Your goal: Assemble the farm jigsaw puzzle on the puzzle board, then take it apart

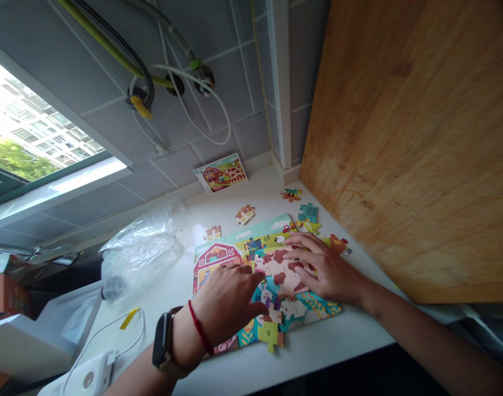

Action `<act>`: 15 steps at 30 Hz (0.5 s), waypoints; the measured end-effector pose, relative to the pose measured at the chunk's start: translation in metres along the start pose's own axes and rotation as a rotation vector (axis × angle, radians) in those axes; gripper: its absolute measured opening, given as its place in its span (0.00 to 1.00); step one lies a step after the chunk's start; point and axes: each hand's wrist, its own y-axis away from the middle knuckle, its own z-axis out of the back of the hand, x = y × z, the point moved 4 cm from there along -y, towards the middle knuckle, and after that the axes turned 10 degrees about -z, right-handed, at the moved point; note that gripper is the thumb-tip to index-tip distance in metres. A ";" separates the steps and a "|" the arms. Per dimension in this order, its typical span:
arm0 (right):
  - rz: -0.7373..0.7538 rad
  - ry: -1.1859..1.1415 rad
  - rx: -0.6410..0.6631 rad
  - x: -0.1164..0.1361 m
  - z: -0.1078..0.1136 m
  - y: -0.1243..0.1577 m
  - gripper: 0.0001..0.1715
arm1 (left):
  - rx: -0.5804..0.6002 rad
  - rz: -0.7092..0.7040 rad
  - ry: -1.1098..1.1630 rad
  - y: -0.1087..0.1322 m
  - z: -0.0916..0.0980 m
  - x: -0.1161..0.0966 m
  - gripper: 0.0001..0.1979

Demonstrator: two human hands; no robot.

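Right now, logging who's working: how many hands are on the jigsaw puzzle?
2: the left hand, on the lower left of the jigsaw puzzle; the right hand, on its right. No others show.

Farm jigsaw puzzle (251, 242) lying flat, apparently part-assembled.

Item count, referenced to the jigsaw puzzle (271, 275) on the worktop (350, 352):

- On the puzzle: two hands, the left hand (226, 302) and the right hand (325, 269).
- Around the puzzle: approximately seven loose pieces (245, 214); overlapping pieces and the viewing angle limit this count.
- Beyond the puzzle: one picture card (220, 173).
- Left of the puzzle: one clear plastic bag (142, 250).
- Right of the puzzle: one wooden board (408, 148).
- Below the puzzle: one wristwatch (162, 341), one red cord bracelet (200, 328).
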 end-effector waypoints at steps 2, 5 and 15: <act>0.003 0.007 0.002 0.000 -0.001 0.000 0.16 | 0.018 -0.002 0.003 0.013 0.002 -0.004 0.23; 0.050 0.037 0.046 0.001 -0.003 0.001 0.16 | 0.049 -0.112 0.057 0.024 -0.001 -0.017 0.27; 0.094 0.093 0.172 0.007 -0.009 0.002 0.13 | 0.139 -0.184 0.004 -0.003 -0.025 -0.030 0.23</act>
